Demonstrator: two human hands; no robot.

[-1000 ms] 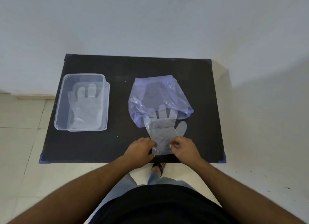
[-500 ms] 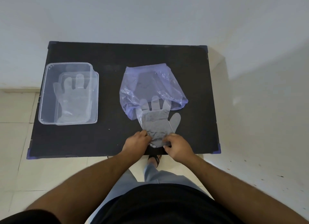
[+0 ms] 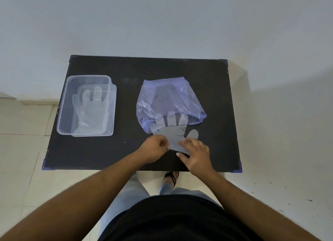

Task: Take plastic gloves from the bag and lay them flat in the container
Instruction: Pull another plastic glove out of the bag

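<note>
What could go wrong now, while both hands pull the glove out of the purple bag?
1. The glove's fingers lie at the bag's mouth, so the light bag may drag along.
2. The left hand and right hand pinch only the thin cuff; the film may crease or fold.
3. The container already holds a glove; the new one may land crooked.

Bare forearms (image 3: pixel 100 186), black shirt (image 3: pixel 180 221), light-blue trousers (image 3: pixel 124 195), dark sandal (image 3: pixel 172 176).
</note>
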